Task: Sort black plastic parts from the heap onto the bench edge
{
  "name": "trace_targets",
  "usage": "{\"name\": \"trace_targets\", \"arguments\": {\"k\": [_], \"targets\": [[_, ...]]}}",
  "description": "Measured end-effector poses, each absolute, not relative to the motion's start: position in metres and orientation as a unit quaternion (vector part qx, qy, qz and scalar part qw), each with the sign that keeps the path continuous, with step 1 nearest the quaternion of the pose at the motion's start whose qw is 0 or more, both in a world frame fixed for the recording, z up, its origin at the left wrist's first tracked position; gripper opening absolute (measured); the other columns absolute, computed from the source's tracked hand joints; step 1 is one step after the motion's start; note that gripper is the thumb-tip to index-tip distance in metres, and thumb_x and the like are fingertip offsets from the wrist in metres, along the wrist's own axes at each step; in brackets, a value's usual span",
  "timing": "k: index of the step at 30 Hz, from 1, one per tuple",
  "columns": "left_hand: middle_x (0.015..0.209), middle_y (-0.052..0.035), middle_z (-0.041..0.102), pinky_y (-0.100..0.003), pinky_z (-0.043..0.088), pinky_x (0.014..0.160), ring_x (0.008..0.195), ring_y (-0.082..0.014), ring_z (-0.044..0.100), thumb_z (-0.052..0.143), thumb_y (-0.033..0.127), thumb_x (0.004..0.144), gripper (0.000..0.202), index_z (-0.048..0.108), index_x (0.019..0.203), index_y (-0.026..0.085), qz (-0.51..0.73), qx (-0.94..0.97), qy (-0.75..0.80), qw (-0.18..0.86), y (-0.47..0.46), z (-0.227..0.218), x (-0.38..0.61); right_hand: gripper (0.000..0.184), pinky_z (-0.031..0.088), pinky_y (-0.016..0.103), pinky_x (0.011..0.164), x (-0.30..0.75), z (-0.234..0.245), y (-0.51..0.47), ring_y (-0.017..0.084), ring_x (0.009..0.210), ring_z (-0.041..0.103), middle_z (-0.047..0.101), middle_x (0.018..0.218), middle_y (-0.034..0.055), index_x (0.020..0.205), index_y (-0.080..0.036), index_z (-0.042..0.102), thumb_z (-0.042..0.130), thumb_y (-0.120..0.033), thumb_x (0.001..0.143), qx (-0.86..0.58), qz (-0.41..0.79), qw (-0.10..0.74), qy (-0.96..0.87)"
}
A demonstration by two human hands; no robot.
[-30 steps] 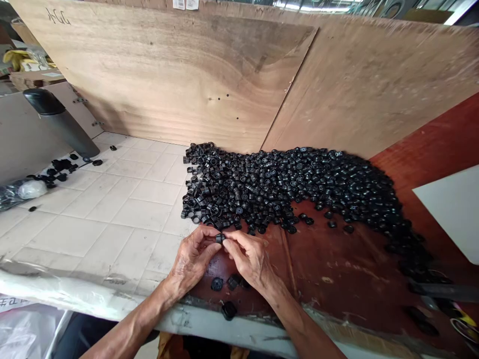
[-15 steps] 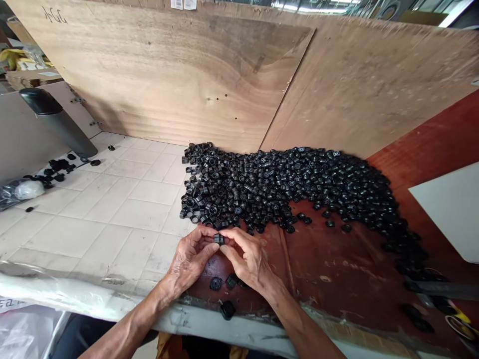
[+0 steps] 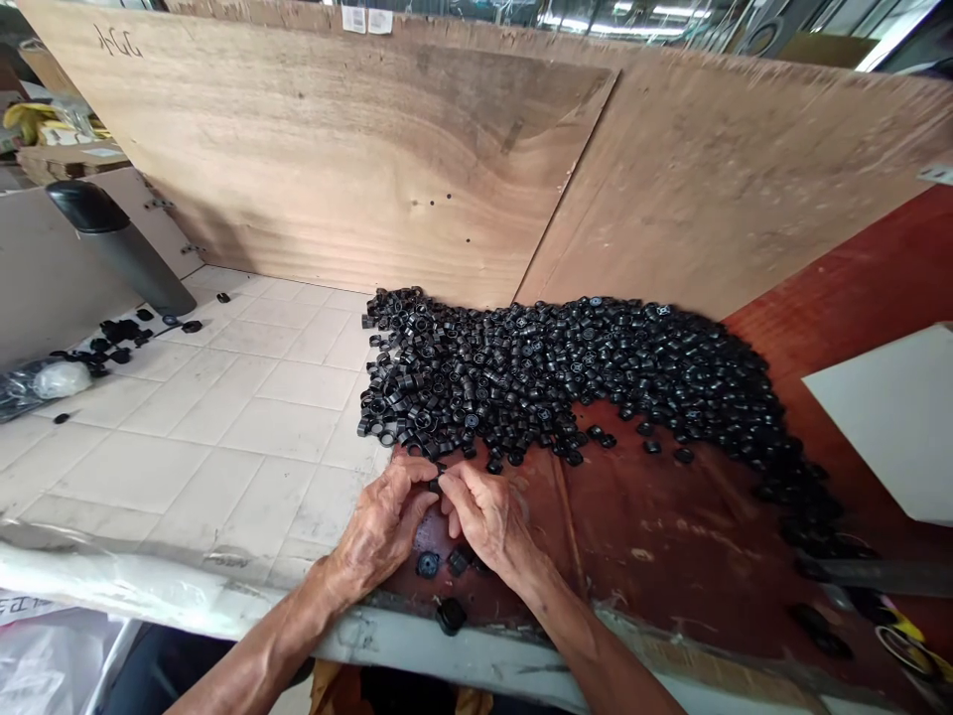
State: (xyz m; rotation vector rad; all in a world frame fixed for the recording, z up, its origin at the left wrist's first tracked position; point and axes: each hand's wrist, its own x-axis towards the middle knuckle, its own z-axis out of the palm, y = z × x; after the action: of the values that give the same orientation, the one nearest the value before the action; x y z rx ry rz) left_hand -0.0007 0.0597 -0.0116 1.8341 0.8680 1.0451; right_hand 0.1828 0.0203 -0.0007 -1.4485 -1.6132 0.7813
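Note:
Between my two hands, just in front of the heap, a small black plastic cap [image 3: 435, 484] is pinched and mostly covered by fingers. My left hand [image 3: 387, 516] grips it from the left with thumb and forefinger. From the right, my right hand [image 3: 482, 511] closes on the same piece with its fingertips. A large heap of black plastic caps [image 3: 521, 367] spreads behind the hands and curves off to the right. Below my hands lie a round black cap [image 3: 428, 564], a few more pieces partly under the right hand, and another black cap [image 3: 451, 616] at the table edge.
A plywood board [image 3: 335, 149] stands along the back. On the left are a dark grey bottle [image 3: 134, 253], scattered black pieces [image 3: 111, 338] and a plastic bag [image 3: 45, 385]. A white panel [image 3: 893, 417] and a yellow-handled tool [image 3: 904, 626] are at the right.
My fingers have closed further over the black cap, so less of it shows. The right hand has shifted slightly left, its fingers more curled. The view has moved a little.

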Motion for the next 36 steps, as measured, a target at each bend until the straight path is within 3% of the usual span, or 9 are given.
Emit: {"name": "trace_targets", "arguments": {"k": [5, 11, 15, 18, 22, 24, 28, 30, 36], "targets": [[0.103, -0.0058, 0.076, -0.032, 0.061, 0.082, 0.090, -0.0205, 0.075, 0.070, 0.033, 0.098, 0.018, 0.069, 0.112, 0.021, 0.396, 0.632, 0.359, 0.561, 0.058, -0.007, 0.001, 0.020, 0.049, 0.025, 0.064, 0.182, 0.001, 0.019, 0.016, 0.062, 0.067, 0.070, 0.069, -0.0001, 0.099, -0.021, 0.067, 0.053, -0.034, 0.103, -0.568, 0.250, 0.438, -0.650], [0.106, -0.0072, 0.078, -0.033, 0.061, 0.088, 0.093, -0.0212, 0.076, 0.074, 0.037, 0.095, 0.022, 0.073, 0.108, 0.020, 0.396, 0.625, 0.353, 0.574, 0.057, -0.001, 0.001, 0.015, 0.049, 0.023, 0.057, 0.182, 0.005, 0.013, 0.014, 0.052, 0.063, 0.062, 0.057, -0.0046, 0.100, -0.020, 0.066, 0.055, -0.031, 0.102, -0.561, 0.316, 0.445, -0.622], [0.100, -0.0079, 0.080, -0.035, 0.063, 0.084, 0.089, -0.0228, 0.078, 0.076, 0.039, 0.093, 0.028, 0.070, 0.111, 0.019, 0.359, 0.564, 0.337, 0.663, 0.050, 0.021, -0.009, 0.016, 0.051, 0.023, 0.061, 0.169, 0.019, -0.006, 0.014, 0.059, 0.066, 0.067, 0.069, -0.0016, 0.109, -0.020, 0.066, 0.055, -0.028, 0.100, -0.535, 0.323, 0.478, -0.617], [0.098, -0.0069, 0.081, -0.033, 0.064, 0.082, 0.089, -0.0223, 0.078, 0.070, 0.034, 0.098, 0.017, 0.072, 0.109, 0.021, 0.345, 0.637, 0.347, 0.597, 0.033, 0.033, -0.025, 0.012, 0.051, 0.025, 0.063, 0.151, 0.028, -0.023, 0.014, 0.058, 0.063, 0.063, 0.067, -0.0023, 0.100, -0.020, 0.065, 0.057, -0.029, 0.097, -0.546, 0.365, 0.481, -0.581], [0.110, -0.0074, 0.081, -0.035, 0.063, 0.093, 0.102, -0.0240, 0.077, 0.067, 0.025, 0.097, 0.019, 0.076, 0.113, 0.028, 0.408, 0.745, 0.327, 0.413, 0.003, 0.022, -0.044, 0.021, 0.046, 0.024, 0.049, 0.128, 0.022, -0.045, 0.011, 0.044, 0.054, 0.060, 0.066, -0.0034, 0.088, -0.020, 0.057, 0.059, -0.041, 0.093, -0.540, 0.577, 0.481, -0.380], [0.107, -0.0073, 0.081, -0.035, 0.064, 0.092, 0.099, -0.0238, 0.078, 0.068, 0.028, 0.097, 0.018, 0.076, 0.113, 0.027, 0.398, 0.726, 0.341, 0.445, -0.011, 0.013, -0.049, 0.024, 0.046, 0.025, 0.048, 0.122, 0.017, -0.058, 0.012, 0.044, 0.054, 0.060, 0.068, -0.0018, 0.086, -0.021, 0.055, 0.059, -0.043, 0.094, -0.554, 0.576, 0.468, -0.377], [0.097, -0.0084, 0.081, -0.034, 0.066, 0.082, 0.090, -0.0248, 0.079, 0.072, 0.045, 0.096, 0.027, 0.074, 0.107, 0.021, 0.329, 0.585, 0.380, 0.636, -0.031, 0.006, -0.055, 0.014, 0.054, 0.032, 0.069, 0.119, 0.012, -0.082, 0.021, 0.072, 0.066, 0.066, 0.083, 0.0051, 0.096, -0.022, 0.063, 0.057, -0.035, 0.098, -0.559, 0.351, 0.477, -0.581], [0.098, -0.0088, 0.081, -0.035, 0.066, 0.083, 0.092, -0.0257, 0.079, 0.073, 0.047, 0.094, 0.029, 0.074, 0.107, 0.021, 0.339, 0.566, 0.387, 0.644, -0.037, 0.003, -0.059, 0.017, 0.053, 0.034, 0.075, 0.115, 0.011, -0.088, 0.022, 0.076, 0.066, 0.067, 0.084, 0.0068, 0.095, -0.022, 0.064, 0.054, -0.036, 0.100, -0.548, 0.305, 0.478, -0.614], [0.109, -0.0089, 0.081, -0.040, 0.063, 0.099, 0.106, -0.0278, 0.078, 0.069, 0.045, 0.096, 0.022, 0.079, 0.106, 0.028, 0.415, 0.679, 0.355, 0.491, -0.050, -0.012, -0.069, 0.045, 0.039, 0.024, 0.046, 0.093, 0.008, -0.090, 0.011, 0.041, 0.044, 0.049, 0.054, -0.0069, 0.084, -0.022, 0.054, 0.059, -0.065, 0.096, -0.569, 0.588, 0.450, -0.357]]}}
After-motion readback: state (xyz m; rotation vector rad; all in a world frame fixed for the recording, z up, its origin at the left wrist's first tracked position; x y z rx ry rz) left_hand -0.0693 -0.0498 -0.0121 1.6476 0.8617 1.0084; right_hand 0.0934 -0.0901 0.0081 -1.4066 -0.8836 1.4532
